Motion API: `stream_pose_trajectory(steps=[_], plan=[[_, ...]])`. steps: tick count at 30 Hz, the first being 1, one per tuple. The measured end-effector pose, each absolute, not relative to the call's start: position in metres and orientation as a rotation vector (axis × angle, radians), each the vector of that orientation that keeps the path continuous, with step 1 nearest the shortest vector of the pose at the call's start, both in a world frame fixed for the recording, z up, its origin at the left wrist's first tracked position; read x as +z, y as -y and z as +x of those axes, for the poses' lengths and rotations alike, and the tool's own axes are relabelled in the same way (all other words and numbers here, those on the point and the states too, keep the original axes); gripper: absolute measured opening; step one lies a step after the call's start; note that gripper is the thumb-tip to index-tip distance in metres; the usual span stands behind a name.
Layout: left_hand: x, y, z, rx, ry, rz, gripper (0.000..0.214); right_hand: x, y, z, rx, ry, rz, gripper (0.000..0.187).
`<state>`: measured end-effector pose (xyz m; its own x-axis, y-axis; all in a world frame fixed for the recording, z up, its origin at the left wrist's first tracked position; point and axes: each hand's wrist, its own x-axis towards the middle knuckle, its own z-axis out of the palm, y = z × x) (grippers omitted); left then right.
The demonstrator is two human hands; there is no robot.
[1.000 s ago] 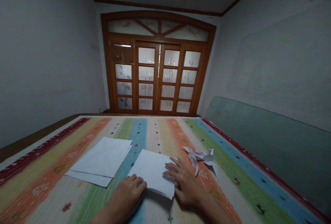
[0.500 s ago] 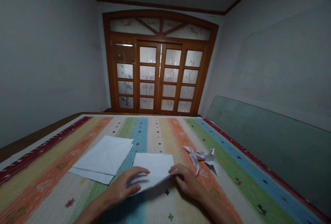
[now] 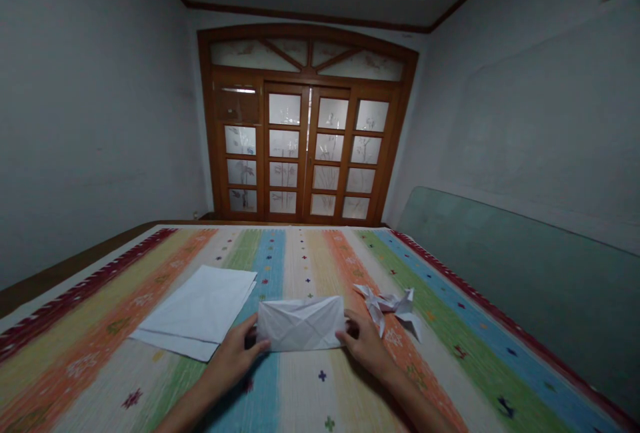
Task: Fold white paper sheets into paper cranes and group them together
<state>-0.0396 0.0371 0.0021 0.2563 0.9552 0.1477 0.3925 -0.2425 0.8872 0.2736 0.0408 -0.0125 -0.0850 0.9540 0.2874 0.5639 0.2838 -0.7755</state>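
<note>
A white sheet of paper [image 3: 302, 326], creased and folded into a wide rectangle, is held up between my two hands over the striped cloth. My left hand [image 3: 241, 347] pinches its left edge, thumb in front and fingers behind. At the opposite edge my right hand [image 3: 366, 345] grips it the same way. Just beyond the right hand rests a folded paper figure [image 3: 390, 303] with several pointed arms. Left of my hands lies a small stack of white paper sheets [image 3: 200, 306].
A colourful striped tablecloth [image 3: 100, 326] covers the table, with wooden edge showing at left. A pale green panel [image 3: 500, 259] stands along the right side. Wooden doors with glass panes [image 3: 305, 146] are beyond the far edge.
The paper lay fairly flat with its near edge lifted; now it is tilted up, its creased face toward me. Both hands have shifted to its side edges.
</note>
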Motion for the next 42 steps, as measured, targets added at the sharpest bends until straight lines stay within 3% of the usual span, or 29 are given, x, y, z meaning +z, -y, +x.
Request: stream_pose_trajectory(steps=[4,7,9,11,14,16,22,27,33,42], plan=[[-0.004,-0.035,-0.034,0.997,-1.446,1.783,0.059,-0.011,-0.038,0.27,0.654,1.69,-1.367,0.058],[-0.004,-0.032,-0.031,0.997,-1.567,1.832,0.069,-0.009,-0.034,0.268,0.644,1.673,-1.364,0.072],[-0.004,-0.03,-0.03,0.996,-1.614,1.854,0.073,-0.01,-0.032,0.268,0.592,1.729,-1.387,0.065],[-0.003,-0.029,-0.03,0.973,-1.651,1.902,0.066,-0.011,-0.03,0.268,0.519,1.814,-1.404,0.043],[-0.001,-0.027,-0.03,0.875,-1.68,2.081,0.03,-0.013,-0.026,0.268,0.392,1.951,-1.416,0.021],[0.001,-0.023,-0.029,0.85,-1.703,2.226,0.018,-0.013,-0.024,0.267,0.313,2.006,-1.442,0.023],[-0.005,-0.015,-0.025,0.963,-1.49,2.625,0.019,-0.006,-0.015,0.26,0.134,2.074,-1.414,0.024],[-0.021,-0.021,-0.029,0.978,-1.31,2.755,0.029,-0.001,-0.005,0.253,0.233,2.178,-1.35,0.026],[-0.02,-0.026,-0.033,0.951,-1.285,2.81,0.026,0.004,-0.003,0.254,0.314,2.237,-1.374,0.033],[-0.013,-0.023,-0.033,0.882,-1.286,2.883,0.023,0.0,-0.011,0.259,0.188,2.305,-1.273,0.023]])
